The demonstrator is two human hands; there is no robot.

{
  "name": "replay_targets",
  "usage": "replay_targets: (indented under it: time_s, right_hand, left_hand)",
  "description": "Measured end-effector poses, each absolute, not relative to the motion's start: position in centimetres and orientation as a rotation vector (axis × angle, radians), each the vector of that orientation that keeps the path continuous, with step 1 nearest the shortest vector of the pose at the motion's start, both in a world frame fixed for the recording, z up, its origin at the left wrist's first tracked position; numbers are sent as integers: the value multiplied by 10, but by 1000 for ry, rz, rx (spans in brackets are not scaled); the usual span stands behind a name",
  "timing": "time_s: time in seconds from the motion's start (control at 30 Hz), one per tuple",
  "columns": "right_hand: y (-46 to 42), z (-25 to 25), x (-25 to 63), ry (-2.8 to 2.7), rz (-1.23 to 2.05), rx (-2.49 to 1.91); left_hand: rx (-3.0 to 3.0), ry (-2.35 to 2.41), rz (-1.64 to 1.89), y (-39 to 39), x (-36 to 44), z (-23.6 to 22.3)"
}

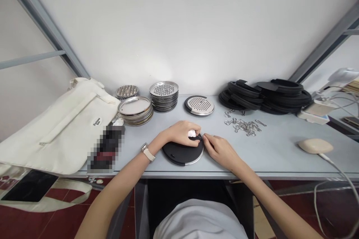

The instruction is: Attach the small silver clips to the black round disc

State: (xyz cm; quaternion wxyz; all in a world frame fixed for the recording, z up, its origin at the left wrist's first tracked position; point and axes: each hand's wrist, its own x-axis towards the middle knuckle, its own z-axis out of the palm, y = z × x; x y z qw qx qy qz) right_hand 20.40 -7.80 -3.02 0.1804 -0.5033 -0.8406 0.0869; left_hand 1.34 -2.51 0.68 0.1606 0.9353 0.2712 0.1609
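In the head view, your left hand [183, 133] is resting across the black disc [182, 153], palm down, fingers curling toward its far right edge and covering much of its upper part. A small white piece [192, 133] is showing among those fingers, too small to identify, and you can't tell whether they are gripping it. Your right hand [221, 150] is coming in from the right, thumb and index fingertips meeting at the disc's rim; what they may be pinching is hidden, so you can't tell whether they are grasping it. Both forearms are angling inward, the left wrist wearing a watch [147, 152]. Beyond your hands, a perforated metal disc [200, 105] is lying flat; metal clips [246, 127] are lying in a tangle beyond your right hand, their individual shapes hard to separate.
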Motion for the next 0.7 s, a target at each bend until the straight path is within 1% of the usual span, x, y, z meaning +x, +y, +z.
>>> replay_targets:
  time_s: [0.13, 0.53, 0.7]
  right_hand:
    - [-78, -28, 202, -2373, 250, -1457]
    - [-80, -28, 202, -2407, 117, -1528]
    - [-81, -27, 203, -2424, 124, -1504]
  left_hand:
    - [2646, 784, 473, -25, 14, 7]
    - [2628, 821, 444, -25, 13, 7]
    - [2619, 818, 436, -25, 13, 7]
